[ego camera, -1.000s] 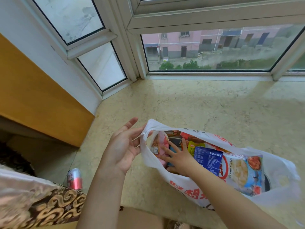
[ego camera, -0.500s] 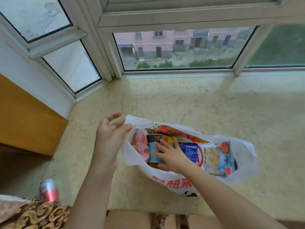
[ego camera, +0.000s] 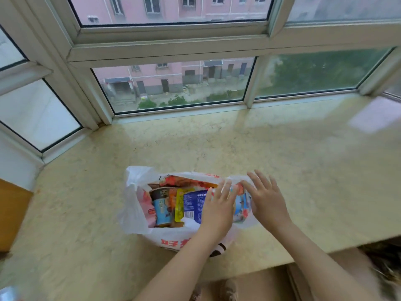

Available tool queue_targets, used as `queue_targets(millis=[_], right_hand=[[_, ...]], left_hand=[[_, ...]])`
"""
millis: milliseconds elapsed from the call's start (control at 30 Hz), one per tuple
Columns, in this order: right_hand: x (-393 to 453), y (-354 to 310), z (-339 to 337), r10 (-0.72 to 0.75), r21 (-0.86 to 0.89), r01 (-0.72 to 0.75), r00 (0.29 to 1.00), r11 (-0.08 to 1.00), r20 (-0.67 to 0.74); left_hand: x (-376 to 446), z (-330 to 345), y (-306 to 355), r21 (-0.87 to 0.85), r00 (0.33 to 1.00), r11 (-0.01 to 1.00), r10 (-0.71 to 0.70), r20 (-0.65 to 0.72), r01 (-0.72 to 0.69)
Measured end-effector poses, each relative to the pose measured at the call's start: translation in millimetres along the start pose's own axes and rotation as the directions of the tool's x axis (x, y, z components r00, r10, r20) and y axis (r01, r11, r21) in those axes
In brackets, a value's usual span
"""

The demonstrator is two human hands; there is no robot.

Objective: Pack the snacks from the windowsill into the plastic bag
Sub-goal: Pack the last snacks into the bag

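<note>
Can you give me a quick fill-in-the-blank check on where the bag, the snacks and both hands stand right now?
1. The plastic bag lies on the ____ windowsill.
2. The blue snack packet sits ____ the bag.
3. Both the left hand and the right hand have their fingers ____.
4. The bag's mouth, on its left end, is ____.

Missing words: marble; inside; straight; open
</note>
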State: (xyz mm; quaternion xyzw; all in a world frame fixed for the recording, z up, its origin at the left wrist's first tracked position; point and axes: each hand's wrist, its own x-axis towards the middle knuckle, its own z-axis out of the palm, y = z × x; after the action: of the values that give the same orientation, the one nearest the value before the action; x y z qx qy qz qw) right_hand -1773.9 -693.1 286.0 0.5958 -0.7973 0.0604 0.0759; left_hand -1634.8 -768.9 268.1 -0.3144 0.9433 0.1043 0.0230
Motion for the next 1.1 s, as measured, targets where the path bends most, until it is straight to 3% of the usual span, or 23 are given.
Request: queue_targets(millis=[67, 100, 167, 200, 267, 500, 600, 700, 900, 1100], right_hand=[[0.6, 7.7, -7.5, 0.215, 0.161, -0.213, 0.977, 0.964, 0.005], [2.0, 11.6, -10.8, 0.354, 0.28, -0.353, 0.934, 0.893, 0.051], [9.6, 18.7, -16.3, 0.569, 0.515, -0.61, 0.78, 0.601, 0.26], [15.0, 22.8, -18.5, 0.601, 0.606, -0.678, 0.705, 0.415, 0.377], [22.6, 30.2, -21.7, 0.558, 0.718, -0.686, 0.645, 0.121, 0.522], [30.9, 52.9, -47.5, 0.491, 0.822, -0.517, 0.666, -0.238, 0.561], [38.0, 61.7, -70.8, 0.454, 0.838, -0.449, 0.705, -0.309, 0.545], [42.5, 60.9, -89.0, 0.395, 0.85, -0.427, 0.755, -0.309, 0.523], [49.3, 57.4, -102.4, 0.354, 0.859, -0.434, 0.785, -0.272, 0.508], [47.9, 45.9, -104.8, 0.331, 0.886, -0.432, 0.822, -0.168, 0.463]], left_hand=[[16.9, 17.3, 2.6, 0.029, 0.991, 0.999, 0.016, 0.133, -0.02], [24.0, 24.3, 2.8, 0.052, 0.986, 0.998, 0.028, 0.166, -0.037], [35.2, 35.6, 3.3, 0.084, 0.969, 0.991, 0.081, 0.233, -0.103], [39.8, 40.0, 3.4, 0.079, 0.956, 0.987, 0.111, 0.27, -0.136], [48.0, 43.5, 2.1, 0.078, 0.94, 0.98, 0.15, 0.307, -0.181], [59.5, 54.2, -10.8, 0.184, 0.947, 0.973, 0.074, 0.313, -0.137], [62.7, 54.4, -22.9, 0.207, 0.953, 0.975, 0.017, 0.304, -0.083], [68.1, 58.1, -28.3, 0.208, 0.949, 0.978, -0.044, 0.313, -0.023], [77.3, 66.5, -25.4, 0.237, 0.937, 0.971, -0.114, 0.332, 0.034], [68.3, 29.4, -16.0, 0.248, 0.942, 0.968, -0.056, 0.33, -0.03]])
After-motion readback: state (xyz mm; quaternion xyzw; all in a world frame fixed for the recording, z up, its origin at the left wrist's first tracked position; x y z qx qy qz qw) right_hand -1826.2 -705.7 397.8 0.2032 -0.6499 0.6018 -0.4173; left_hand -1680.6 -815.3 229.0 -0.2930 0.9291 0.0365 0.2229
